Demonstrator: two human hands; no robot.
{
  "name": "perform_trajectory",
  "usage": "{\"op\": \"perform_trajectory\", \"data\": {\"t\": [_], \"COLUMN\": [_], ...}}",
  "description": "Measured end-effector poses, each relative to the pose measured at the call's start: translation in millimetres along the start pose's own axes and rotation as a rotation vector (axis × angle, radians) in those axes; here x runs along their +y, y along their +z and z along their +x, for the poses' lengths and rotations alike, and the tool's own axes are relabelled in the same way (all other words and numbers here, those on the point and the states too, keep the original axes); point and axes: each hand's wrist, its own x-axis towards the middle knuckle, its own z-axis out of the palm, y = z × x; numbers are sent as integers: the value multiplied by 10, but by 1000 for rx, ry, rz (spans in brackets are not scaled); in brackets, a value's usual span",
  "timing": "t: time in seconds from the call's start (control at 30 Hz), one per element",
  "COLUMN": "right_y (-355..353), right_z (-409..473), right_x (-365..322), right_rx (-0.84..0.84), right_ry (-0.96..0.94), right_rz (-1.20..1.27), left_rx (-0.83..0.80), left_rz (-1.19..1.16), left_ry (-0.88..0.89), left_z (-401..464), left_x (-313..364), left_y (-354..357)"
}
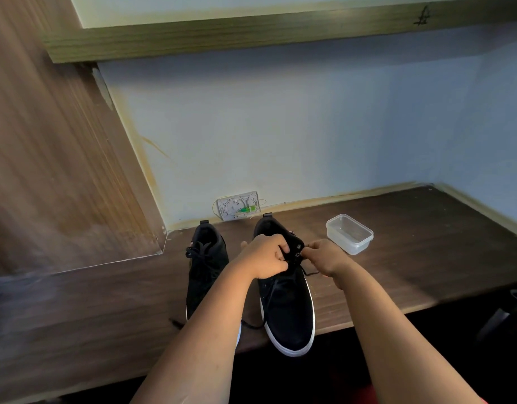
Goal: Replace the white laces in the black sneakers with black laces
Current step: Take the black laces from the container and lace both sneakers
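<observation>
Two black sneakers with white soles stand on a dark wooden desk point(426, 258), toes toward me. The left sneaker point(206, 266) carries a tied black lace. The right sneaker point(288, 310) overhangs the desk's front edge, and a black lace point(269, 298) runs loosely down its front. My left hand point(266, 256) grips the upper eyelet flap of the right sneaker with curled fingers. My right hand point(324, 256) pinches a black lace end right beside the top eyelets. No white lace is visible.
A clear plastic container point(349, 233) with nothing in it sits to the right of the shoes. A white wall box with green wiring point(239, 206) is behind them. A wooden panel rises on the left, a shelf overhead.
</observation>
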Motion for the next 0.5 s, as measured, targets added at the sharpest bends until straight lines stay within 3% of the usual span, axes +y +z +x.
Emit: {"op": "perform_trajectory", "data": {"t": [0.23,0.33,0.5], "right_y": [67,91,45], "right_z": [-69,-120,-181], "right_x": [-38,-104,-244], "right_rx": [183,241,27], "right_ry": [-203,-350,-277], "right_rz": [-118,-372,-668], "left_rx": [-29,59,152], "left_rz": [155,144,41], "left_ry": [73,77,98], "left_z": [-49,-49,-88], "left_x": [-65,-103,-116], "left_y": [-10,22,54]}}
